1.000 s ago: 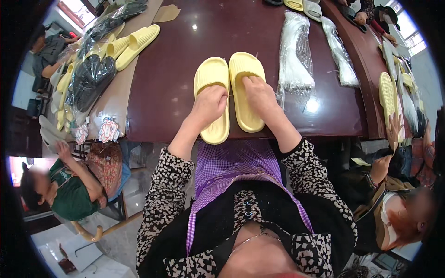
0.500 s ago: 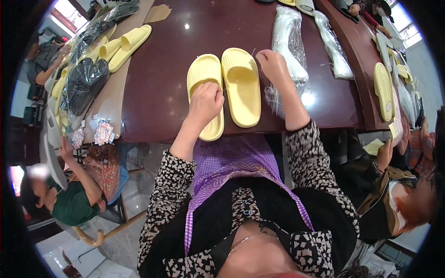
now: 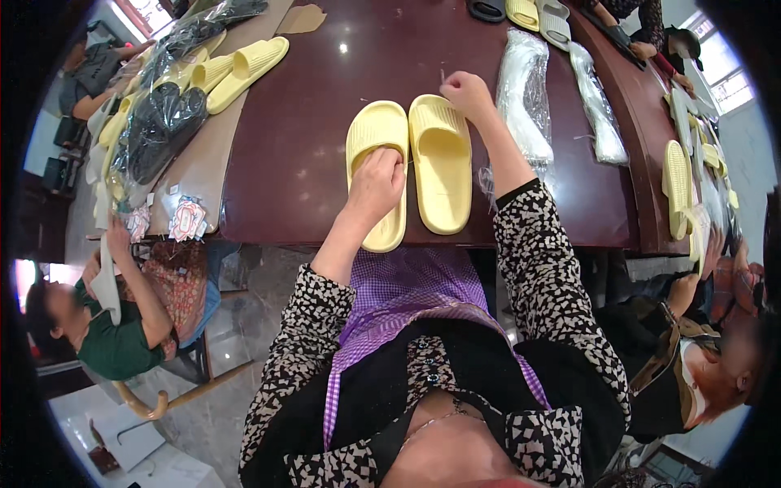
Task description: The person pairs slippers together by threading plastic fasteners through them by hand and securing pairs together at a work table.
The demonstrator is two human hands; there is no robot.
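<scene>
Slippers, one yellow pair, side by side on the dark glossy surface (image 3: pixel 285 154), near its front edge, toes away from the person. Left hand (image 3: pixel 378 179) sits over the left slipper (image 3: pixel 389 224), fingers curled in at the rear edge of the strap (image 3: pixel 377 124); cannot tell if they grip it or just rest against it. Right hand (image 3: pixel 470 96) is by the toe end of the right slipper (image 3: pixel 442 167), fingers bent and drawn together; a thin pale strand (image 3: pixel 442 76) shows at the fingertips, too small to tell what it is or if it's pinched. Handling, judged by look: light, likely moulded foam, soft and springy, gives under a squeeze, hard to break. Ribbed strap should offer decent friction; smooth surface may let the slippers slide if pushed sideways. Best hold: strap edge, thumb on top and fingers inside, or pinch the sides around mid-length. Heel end is flatter, less to hook onto. Strap may flex if pulled hard. Clear-wrapped bundle (image 3: pixel 523 98) of white strips lies right of the pair, looks slick and floppy; hold it around the middle.
</scene>
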